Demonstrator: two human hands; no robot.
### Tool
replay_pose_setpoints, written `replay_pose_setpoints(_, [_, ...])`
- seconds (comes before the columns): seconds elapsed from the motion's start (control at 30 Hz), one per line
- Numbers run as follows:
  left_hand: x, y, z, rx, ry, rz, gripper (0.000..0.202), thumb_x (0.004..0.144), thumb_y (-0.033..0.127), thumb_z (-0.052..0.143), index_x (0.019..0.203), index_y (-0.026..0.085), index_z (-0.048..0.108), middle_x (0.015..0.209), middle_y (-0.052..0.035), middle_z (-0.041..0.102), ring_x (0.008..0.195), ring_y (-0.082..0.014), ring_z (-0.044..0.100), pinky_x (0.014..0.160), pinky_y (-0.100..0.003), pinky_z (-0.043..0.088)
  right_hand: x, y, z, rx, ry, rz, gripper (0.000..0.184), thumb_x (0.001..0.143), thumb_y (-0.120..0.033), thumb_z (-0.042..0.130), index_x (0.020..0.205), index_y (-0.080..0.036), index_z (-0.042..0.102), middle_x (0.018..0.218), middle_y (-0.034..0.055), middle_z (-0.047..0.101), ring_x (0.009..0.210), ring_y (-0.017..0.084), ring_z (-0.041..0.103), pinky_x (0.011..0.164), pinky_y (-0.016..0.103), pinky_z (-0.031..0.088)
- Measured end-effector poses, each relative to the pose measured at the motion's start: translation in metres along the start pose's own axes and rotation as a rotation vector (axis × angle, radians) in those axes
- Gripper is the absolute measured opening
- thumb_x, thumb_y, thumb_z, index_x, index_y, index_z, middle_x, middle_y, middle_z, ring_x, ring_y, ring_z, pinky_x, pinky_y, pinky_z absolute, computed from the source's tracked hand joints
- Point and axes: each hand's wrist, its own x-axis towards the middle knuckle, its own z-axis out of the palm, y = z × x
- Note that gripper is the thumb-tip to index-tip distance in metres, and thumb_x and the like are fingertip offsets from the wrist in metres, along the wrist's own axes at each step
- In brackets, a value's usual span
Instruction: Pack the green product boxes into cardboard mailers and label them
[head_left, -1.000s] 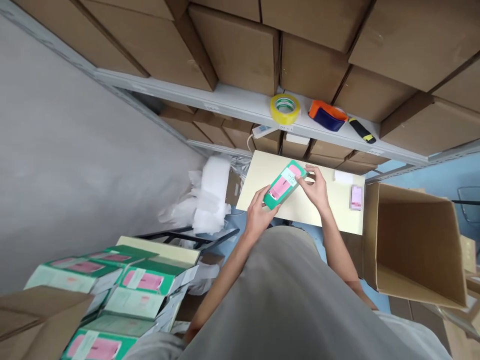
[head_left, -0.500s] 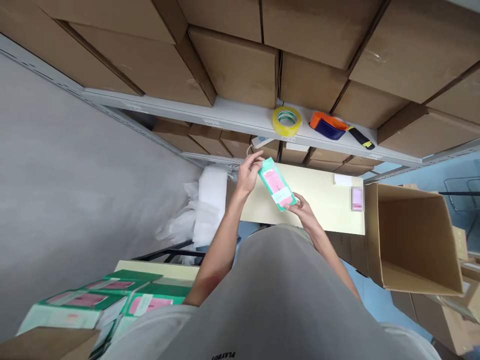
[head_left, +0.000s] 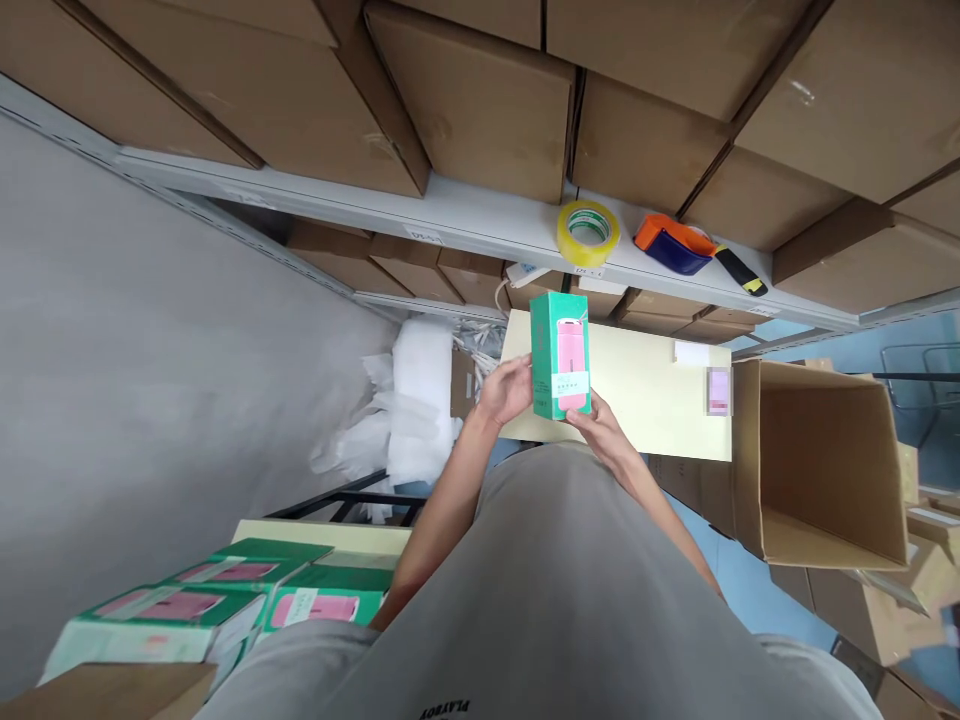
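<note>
A green carton (head_left: 571, 350) with a pink device pictured on its front is held up over the cream tabletop. It stands nearly upright, with its front and left side showing. My right hand (head_left: 600, 428) grips the lower right corner, thumb on the front face. At the left side, my left hand (head_left: 506, 392) has its fingers against the carton's edge, their tips partly hidden. Inside the carton nothing can be seen.
Behind the cream table (head_left: 652, 400) runs a shelf with yellow tape (head_left: 588, 234), an orange-and-blue tape dispenser (head_left: 673, 243) and a black-yellow cutter (head_left: 741, 270). An open cardboard box (head_left: 829, 470) stands right. Several green cartons (head_left: 172, 605) lie lower left, near white foam wrap (head_left: 421, 400).
The carton has gone from tilted and flat-looking to nearly upright with a side face showing. My left hand has moved from its top end down to the left side.
</note>
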Motion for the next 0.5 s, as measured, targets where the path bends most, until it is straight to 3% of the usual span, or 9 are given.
replay_pose_setpoints(0.1, [-0.012, -0.010, 0.000, -0.002, 0.022, -0.006, 0.074, 0.072, 0.082, 0.085, 0.118, 0.024, 0.086, 0.117, -0.0142, 0.089, 0.130, -0.0449, 0.080, 0.112, -0.062, 0.066, 0.003, 0.000, -0.002, 0.013, -0.058, 0.006, 0.088, 0.071, -0.079, 0.099, 0.139, -0.028, 0.075, 0.137, 0.0093, 0.083, 0.131, 0.033, 0.078, 0.120, 0.053, 0.063])
replay_pose_setpoints(0.23, [-0.008, -0.011, 0.000, -0.053, 0.023, -0.038, 0.081, 0.065, 0.078, 0.095, 0.121, 0.021, 0.084, 0.127, -0.0170, 0.087, 0.138, -0.0475, 0.076, 0.118, -0.063, 0.064, 0.012, -0.008, -0.020, -0.073, -0.136, 0.028, 0.085, 0.077, -0.076, 0.098, 0.143, -0.028, 0.075, 0.144, 0.0113, 0.080, 0.133, 0.034, 0.078, 0.117, 0.056, 0.066])
replay_pose_setpoints(0.4, [0.001, -0.007, 0.005, 0.031, 0.152, 0.015, 0.089, 0.060, 0.063, 0.107, 0.132, 0.019, 0.078, 0.140, -0.0182, 0.082, 0.136, -0.0415, 0.077, 0.120, -0.058, 0.064, 0.035, -0.025, -0.043, -0.259, 0.050, -0.082, 0.107, 0.073, -0.081, 0.097, 0.161, -0.031, 0.065, 0.157, 0.0155, 0.073, 0.143, 0.035, 0.073, 0.119, 0.056, 0.065])
replay_pose_setpoints(0.5, [0.002, -0.008, 0.016, 0.134, 0.254, 0.076, 0.092, 0.063, 0.061, 0.107, 0.138, 0.019, 0.075, 0.141, -0.0174, 0.081, 0.129, -0.0372, 0.080, 0.114, -0.054, 0.067, 0.045, -0.030, -0.042, -0.312, 0.051, -0.152, 0.095, 0.083, -0.085, 0.087, 0.160, -0.032, 0.066, 0.156, 0.0143, 0.073, 0.143, 0.035, 0.072, 0.118, 0.056, 0.065])
